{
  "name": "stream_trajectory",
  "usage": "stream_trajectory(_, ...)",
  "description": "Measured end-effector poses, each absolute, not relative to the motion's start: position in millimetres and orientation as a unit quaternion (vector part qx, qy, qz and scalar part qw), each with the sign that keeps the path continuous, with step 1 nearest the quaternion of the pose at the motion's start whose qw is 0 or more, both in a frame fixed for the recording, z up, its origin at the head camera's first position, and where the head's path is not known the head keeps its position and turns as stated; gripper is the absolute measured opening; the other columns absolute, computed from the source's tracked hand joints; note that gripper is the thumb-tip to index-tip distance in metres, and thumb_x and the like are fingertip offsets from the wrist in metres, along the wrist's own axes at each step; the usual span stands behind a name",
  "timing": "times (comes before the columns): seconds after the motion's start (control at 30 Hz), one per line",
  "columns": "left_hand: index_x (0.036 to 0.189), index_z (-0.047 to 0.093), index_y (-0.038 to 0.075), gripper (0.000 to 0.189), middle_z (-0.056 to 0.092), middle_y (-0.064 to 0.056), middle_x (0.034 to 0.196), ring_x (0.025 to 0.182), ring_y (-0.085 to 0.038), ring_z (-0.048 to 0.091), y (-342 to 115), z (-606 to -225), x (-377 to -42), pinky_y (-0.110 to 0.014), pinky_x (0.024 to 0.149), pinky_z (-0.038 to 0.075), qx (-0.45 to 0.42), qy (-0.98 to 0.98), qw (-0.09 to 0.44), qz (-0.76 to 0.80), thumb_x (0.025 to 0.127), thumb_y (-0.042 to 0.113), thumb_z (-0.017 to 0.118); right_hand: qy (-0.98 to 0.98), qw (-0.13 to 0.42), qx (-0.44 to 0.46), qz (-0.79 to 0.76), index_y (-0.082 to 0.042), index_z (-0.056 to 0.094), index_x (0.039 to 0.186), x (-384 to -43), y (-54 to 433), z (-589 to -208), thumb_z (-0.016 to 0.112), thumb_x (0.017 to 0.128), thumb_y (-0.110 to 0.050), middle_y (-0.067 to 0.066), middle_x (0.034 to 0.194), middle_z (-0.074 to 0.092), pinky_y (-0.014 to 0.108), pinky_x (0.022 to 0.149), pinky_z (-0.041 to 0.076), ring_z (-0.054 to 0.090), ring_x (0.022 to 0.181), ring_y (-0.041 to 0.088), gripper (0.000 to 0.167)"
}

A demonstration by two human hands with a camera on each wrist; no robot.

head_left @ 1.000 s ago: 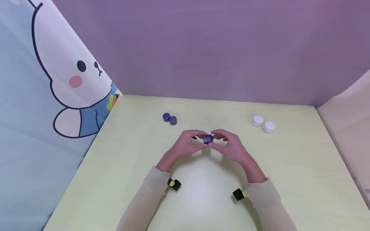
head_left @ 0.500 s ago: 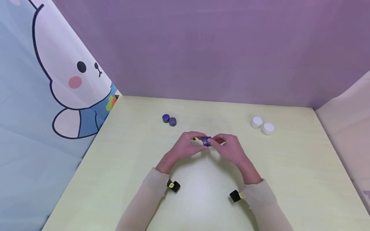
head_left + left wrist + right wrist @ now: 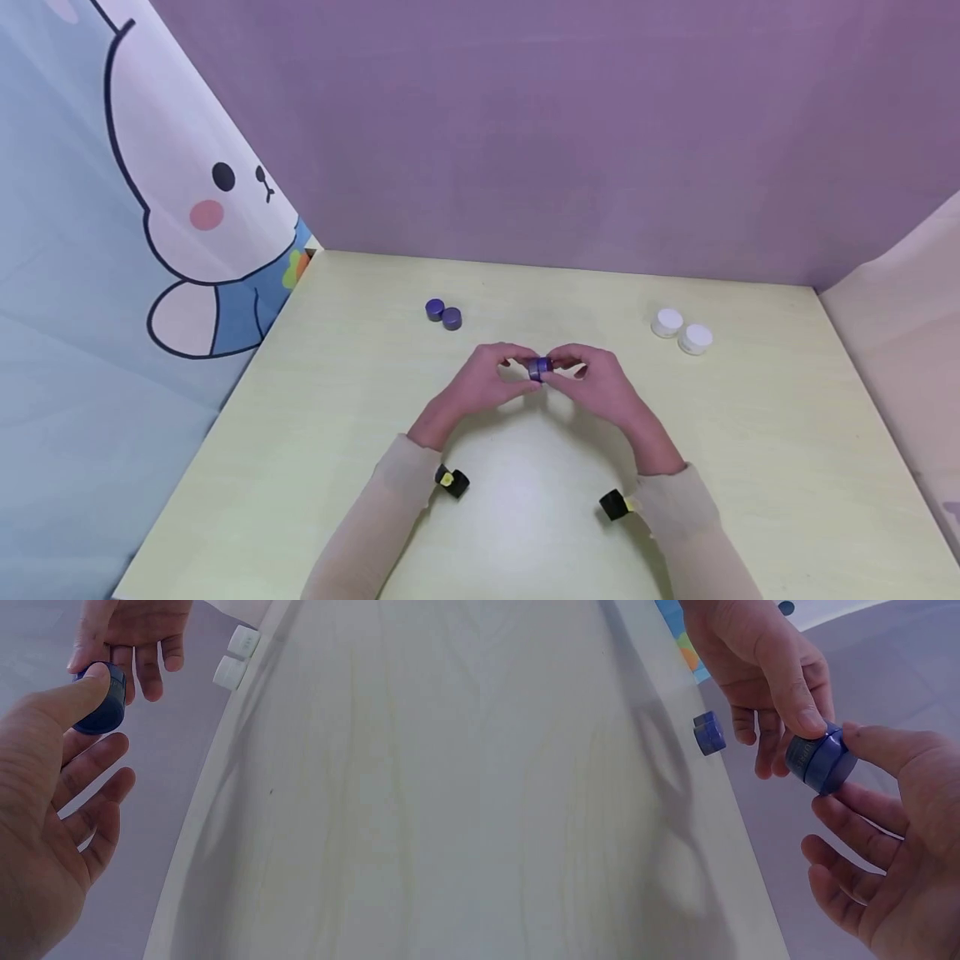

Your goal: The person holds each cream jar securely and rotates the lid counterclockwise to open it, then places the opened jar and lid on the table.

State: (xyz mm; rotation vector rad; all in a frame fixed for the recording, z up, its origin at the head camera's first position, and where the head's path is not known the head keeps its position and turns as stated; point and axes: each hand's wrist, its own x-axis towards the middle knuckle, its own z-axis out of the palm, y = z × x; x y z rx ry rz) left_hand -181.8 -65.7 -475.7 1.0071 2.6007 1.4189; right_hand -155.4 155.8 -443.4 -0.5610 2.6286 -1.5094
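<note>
One small round blue-purple jar [image 3: 821, 765], held above a pale yellowish tabletop [image 3: 525, 533], pinched by thumb and fingers of left hand [image 3: 482, 379] at one end and right hand [image 3: 597, 383] at the other. Partly covered by fingertips; lettering on the side too small to read. Farther back, two more blue-purple round jars [image 3: 452, 319] side by side, and well to the right, two white round jars [image 3: 695, 340], likewise paired. Two beige sleeves [image 3: 371, 521], cut off by the lower edge, each with a black block-shaped device [image 3: 613, 505]. Behind, plain purple backdrop [image 3: 525, 125]; left, blue rabbit-print curtain [image 3: 60, 358]; right, pale pinkish curtain [image 3: 900, 333].
</note>
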Motion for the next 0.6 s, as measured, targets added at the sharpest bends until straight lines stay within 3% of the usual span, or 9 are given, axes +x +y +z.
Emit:
stream_trajectory(0.2, 0.114, 0.071, 0.019, 0.035, 0.068, 0.015, 0.1, 0.094, -0.013, 0.064, -63.9, -479.7, -184.9, -0.039, 0.082, 0.05, 0.323, 0.83, 0.014, 0.454, 0.083, 0.035, 0.078, 0.844, 0.037, -0.196, -0.498, -0.009, 0.068, 0.113, -157.7, 161.6, -445.3, 0.079, 0.083, -0.019, 0.001, 0.107, 0.069, 0.042, 0.079, 0.05, 0.061, 0.103, 0.032, 0.033)
stream_trajectory(0.43, 0.114, 0.071, 0.022, 0.032, 0.067, 0.017, 0.101, 0.094, -0.007, 0.063, -65.9, -479.1, -184.0, -0.036, 0.082, 0.049, 0.323, 0.827, 0.006, 0.461, 0.084, 0.031, 0.078, 0.844, 0.037, -0.187, -0.502, -0.009, 0.068, 0.113, -157.8, 162.9, -446.6, 0.078, 0.085, -0.027, 0.002, 0.108, 0.069, 0.041, 0.08, 0.051, 0.062, 0.102, 0.032, 0.035)
stream_trajectory(0.6, 0.115, 0.07, 0.021, 0.033, 0.068, 0.016, 0.102, 0.094, -0.009, 0.063, -62.5, -481.3, -183.9, -0.037, 0.081, 0.05, 0.33, 0.823, 0.009, 0.462, 0.084, 0.031, 0.078, 0.843, 0.043, -0.178, -0.505, -0.005, 0.067, 0.114, -157.9, 163.6, -446.9, 0.073, 0.089, -0.029, 0.004, 0.105, 0.069, 0.04, 0.077, 0.051, 0.062, 0.098, 0.028, 0.035)
